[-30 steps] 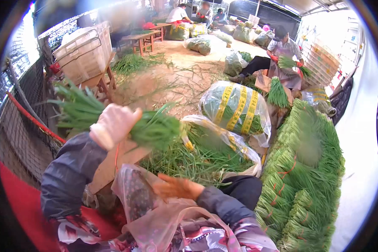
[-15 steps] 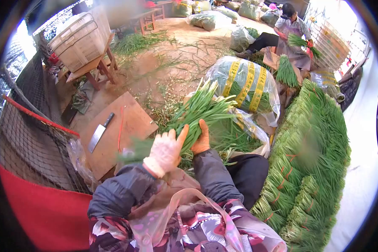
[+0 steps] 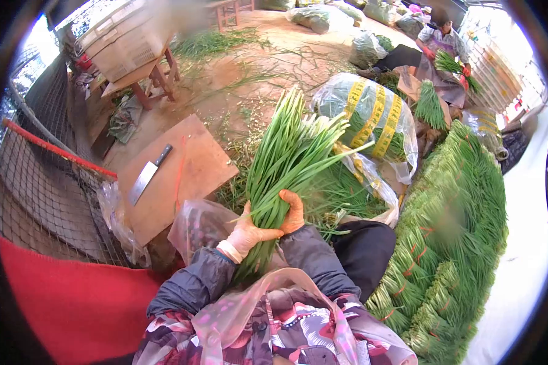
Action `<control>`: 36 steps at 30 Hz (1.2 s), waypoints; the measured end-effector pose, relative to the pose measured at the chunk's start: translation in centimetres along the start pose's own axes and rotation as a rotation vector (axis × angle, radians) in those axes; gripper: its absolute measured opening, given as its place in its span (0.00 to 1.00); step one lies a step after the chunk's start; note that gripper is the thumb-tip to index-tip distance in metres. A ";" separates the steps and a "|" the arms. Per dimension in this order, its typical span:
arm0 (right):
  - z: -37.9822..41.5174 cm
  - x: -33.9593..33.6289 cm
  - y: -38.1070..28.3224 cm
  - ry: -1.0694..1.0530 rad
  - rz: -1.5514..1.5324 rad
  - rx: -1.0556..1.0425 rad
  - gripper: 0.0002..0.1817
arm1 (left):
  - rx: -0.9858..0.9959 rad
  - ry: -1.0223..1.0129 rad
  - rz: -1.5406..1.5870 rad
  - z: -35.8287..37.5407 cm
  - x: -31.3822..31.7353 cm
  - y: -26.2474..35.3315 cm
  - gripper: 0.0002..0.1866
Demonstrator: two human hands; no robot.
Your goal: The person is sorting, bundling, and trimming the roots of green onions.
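Note:
A thick bunch of chives (image 3: pixel 286 158) stands nearly upright in front of my chest, its pale ends spread at the top. My left hand (image 3: pixel 249 235), in a thin whitish glove, is closed around the lower stalks from the left. From the right, my right hand (image 3: pixel 293 211), in an orange glove, wraps the same bunch just above. The green leaf tips hang below my hands toward my lap. To the left, a cleaver (image 3: pixel 149 174) with a dark handle and a red strip (image 3: pixel 180 176) lie on a wooden board (image 3: pixel 195 152).
Stacked tied chive bundles (image 3: pixel 432 255) line my right side. A clear bag with yellow tape (image 3: pixel 365 115) stands ahead, with loose chives (image 3: pixel 341 188) before it. White crates (image 3: pixel 122 42) sit on a bench at left. A co-worker (image 3: pixel 441 42) holds chives at back right.
The bunch has turned from a slanted position to nearly upright. My left hand has moved from lying against the stalks to gripping them lower down. The view has shifted slightly.

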State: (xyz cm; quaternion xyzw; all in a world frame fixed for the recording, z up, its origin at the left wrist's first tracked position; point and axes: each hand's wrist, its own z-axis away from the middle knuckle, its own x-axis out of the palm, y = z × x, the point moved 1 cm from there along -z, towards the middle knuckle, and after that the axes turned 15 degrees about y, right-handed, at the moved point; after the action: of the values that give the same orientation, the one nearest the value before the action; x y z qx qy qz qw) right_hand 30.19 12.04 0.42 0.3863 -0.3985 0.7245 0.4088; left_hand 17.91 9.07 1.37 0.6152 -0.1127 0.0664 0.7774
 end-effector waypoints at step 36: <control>-2.4 5.4 0.5 -0.157 1.529 -0.349 0.08 | -0.427 -0.099 -0.489 5.8 -16.5 10.1 0.40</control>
State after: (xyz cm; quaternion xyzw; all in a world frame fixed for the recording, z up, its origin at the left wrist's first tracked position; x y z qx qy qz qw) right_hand 27.19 15.55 4.11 -0.0144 -0.6893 0.7022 -0.1776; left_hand -0.97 6.35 7.91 0.4497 -0.0108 -0.1776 0.8753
